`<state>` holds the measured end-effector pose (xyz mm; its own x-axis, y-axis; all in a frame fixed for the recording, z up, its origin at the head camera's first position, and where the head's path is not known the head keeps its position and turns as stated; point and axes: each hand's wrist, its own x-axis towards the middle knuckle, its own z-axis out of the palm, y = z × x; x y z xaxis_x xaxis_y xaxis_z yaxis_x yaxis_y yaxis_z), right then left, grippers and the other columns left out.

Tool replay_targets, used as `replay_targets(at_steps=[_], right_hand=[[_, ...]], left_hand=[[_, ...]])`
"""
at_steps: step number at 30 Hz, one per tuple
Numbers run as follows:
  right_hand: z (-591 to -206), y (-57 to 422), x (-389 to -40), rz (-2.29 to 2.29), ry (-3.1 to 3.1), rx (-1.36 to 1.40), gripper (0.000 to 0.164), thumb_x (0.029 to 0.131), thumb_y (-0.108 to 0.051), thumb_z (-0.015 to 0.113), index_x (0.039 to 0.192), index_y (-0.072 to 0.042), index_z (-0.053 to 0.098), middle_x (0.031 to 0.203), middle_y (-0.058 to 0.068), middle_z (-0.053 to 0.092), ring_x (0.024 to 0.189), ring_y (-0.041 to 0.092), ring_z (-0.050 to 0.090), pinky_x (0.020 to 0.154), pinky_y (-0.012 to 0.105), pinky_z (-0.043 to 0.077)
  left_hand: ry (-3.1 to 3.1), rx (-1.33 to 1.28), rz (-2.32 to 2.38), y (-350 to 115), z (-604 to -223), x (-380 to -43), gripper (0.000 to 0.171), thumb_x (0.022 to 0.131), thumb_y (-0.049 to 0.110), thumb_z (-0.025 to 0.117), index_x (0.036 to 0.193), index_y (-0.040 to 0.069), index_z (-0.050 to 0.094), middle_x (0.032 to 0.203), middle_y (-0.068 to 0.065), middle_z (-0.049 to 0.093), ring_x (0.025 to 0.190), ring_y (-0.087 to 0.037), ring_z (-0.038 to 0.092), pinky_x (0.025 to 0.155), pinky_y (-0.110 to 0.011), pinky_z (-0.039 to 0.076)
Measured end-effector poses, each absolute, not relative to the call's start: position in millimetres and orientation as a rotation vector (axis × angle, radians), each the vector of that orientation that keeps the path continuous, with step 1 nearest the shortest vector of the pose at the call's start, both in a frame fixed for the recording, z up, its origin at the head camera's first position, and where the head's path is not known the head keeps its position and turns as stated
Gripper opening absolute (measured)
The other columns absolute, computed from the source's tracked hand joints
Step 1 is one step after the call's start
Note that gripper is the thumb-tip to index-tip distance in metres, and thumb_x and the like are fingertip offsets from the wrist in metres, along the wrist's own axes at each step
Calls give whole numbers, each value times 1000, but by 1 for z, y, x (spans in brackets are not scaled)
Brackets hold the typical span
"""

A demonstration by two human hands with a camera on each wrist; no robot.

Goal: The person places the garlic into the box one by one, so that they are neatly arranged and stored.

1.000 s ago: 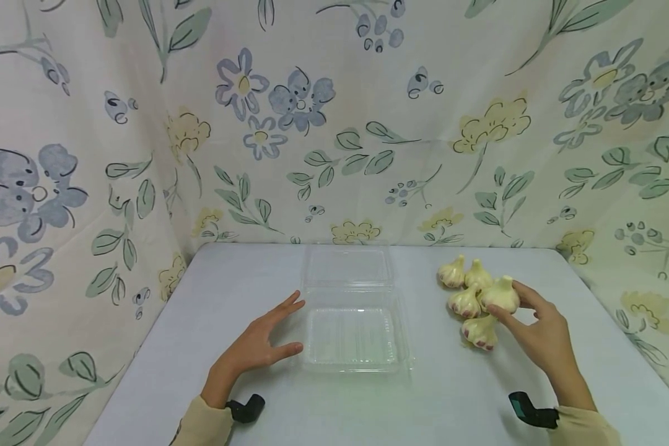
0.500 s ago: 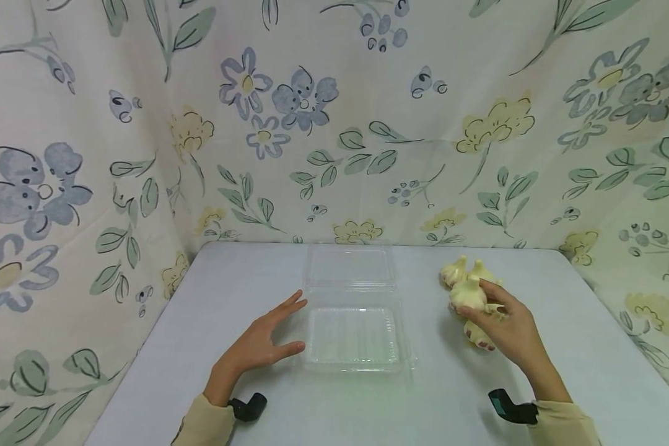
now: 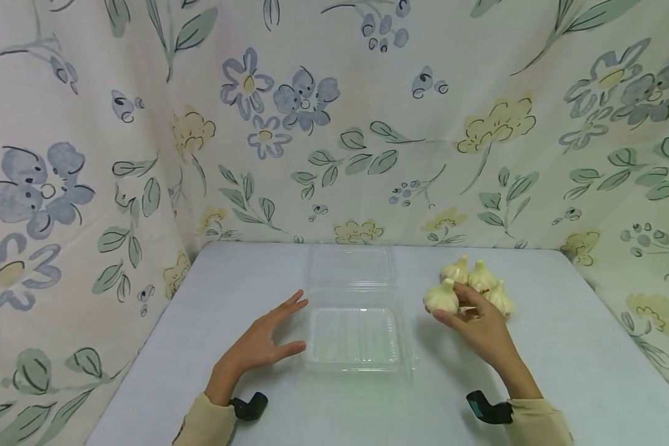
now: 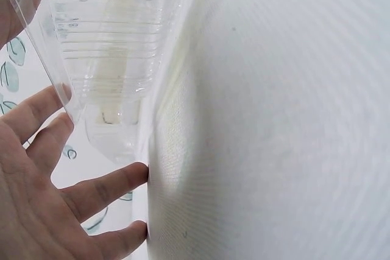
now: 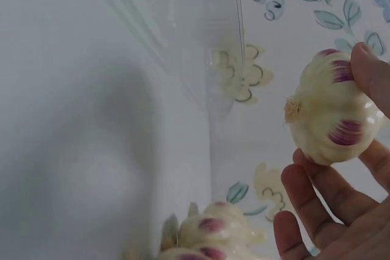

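A garlic bulb (image 3: 441,298), pale with purple streaks, is pinched between the thumb and fingers of my right hand (image 3: 486,329). The right wrist view shows its root end on the held bulb (image 5: 334,111), raised above the table. My left hand (image 3: 256,342) has its fingers spread at the left side of a clear plastic clamshell container (image 3: 352,337). That container lies with its lid (image 3: 350,267) folded back. In the left wrist view two fingertips overlap the container wall (image 4: 68,98), and two lower fingertips meet the white tabletop.
More garlic bulbs (image 3: 481,276) sit grouped on the right of the white table (image 3: 245,272), behind and beside my right hand, one partly hidden by it. A floral cloth (image 3: 334,179) hangs behind and along both sides of the table.
My right hand has carried the held garlic bulb left, from the right side of the group to its left side. The left hand stays at the container.
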<state>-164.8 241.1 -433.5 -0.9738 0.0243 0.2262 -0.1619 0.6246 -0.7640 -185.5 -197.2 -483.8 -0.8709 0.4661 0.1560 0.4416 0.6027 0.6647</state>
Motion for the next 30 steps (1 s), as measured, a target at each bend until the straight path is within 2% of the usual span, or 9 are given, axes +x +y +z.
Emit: replay_targets(at_steps=[6,13,18,24,30], right_hand=[[-445,220,-167,1261,-2588,201,61,86,-30,84,138,-8,60,119,7,71,101,-5,54,87,23,49],[-459,197,-169,1242,-2552,315,59,83,-29,86,135,-12,64,112,1,73,101,4,60,88,35,51],[-460,185,-170,1247,-2538,368,59,81,-30,87,133,-13,65,109,-3,73,101,6,61,87,40,51],[-460,173,-173,1266,-2512,427,61,78,-28,90,131,-11,65,106,-4,73,93,7,61,84,42,50],[-460,162,-176,1289,-2516,453,62,77,-31,91,130,-13,65,106,-6,72,92,10,62,85,48,50]], left_hand=[[2782,795,1139,-197,-483,-186,79,90,43,76,158,27,40,170,12,23,156,-27,29,117,-66,33],[2784,767,1134,-197,-483,-185,78,89,45,76,157,33,39,170,15,22,156,-26,28,117,-66,33],[2784,771,1129,-197,-483,-185,78,90,45,75,158,31,39,170,14,22,156,-26,28,117,-66,32],[2775,777,1131,-198,-484,-185,79,90,44,75,158,29,39,170,14,22,156,-26,28,118,-65,33],[2785,778,1126,-198,-485,-186,79,90,45,75,158,31,39,170,13,22,156,-26,28,117,-66,33]])
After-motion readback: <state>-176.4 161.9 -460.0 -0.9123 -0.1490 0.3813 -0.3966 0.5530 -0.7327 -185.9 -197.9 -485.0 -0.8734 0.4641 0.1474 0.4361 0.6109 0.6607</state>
